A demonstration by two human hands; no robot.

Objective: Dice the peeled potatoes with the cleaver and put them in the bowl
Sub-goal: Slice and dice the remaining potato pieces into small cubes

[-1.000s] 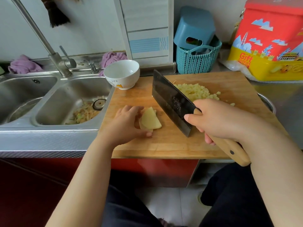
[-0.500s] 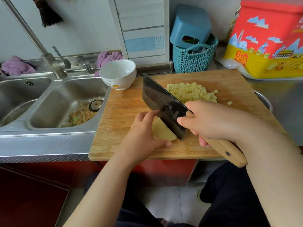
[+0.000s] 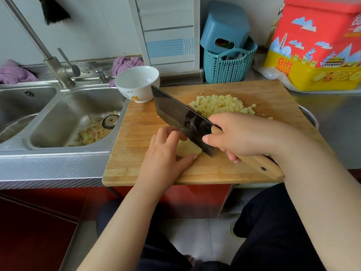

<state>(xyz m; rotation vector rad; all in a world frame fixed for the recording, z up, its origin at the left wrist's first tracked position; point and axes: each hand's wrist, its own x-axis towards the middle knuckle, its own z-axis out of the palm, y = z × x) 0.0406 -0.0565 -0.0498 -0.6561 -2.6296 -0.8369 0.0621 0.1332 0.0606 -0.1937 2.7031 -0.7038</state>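
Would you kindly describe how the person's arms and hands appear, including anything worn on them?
Both forearms are bare, with no sleeve in view. The left hand and right hand wear no gloves, and no rings, watch or bracelet show. The fingernails look short and unpainted. Dark trousers show below.
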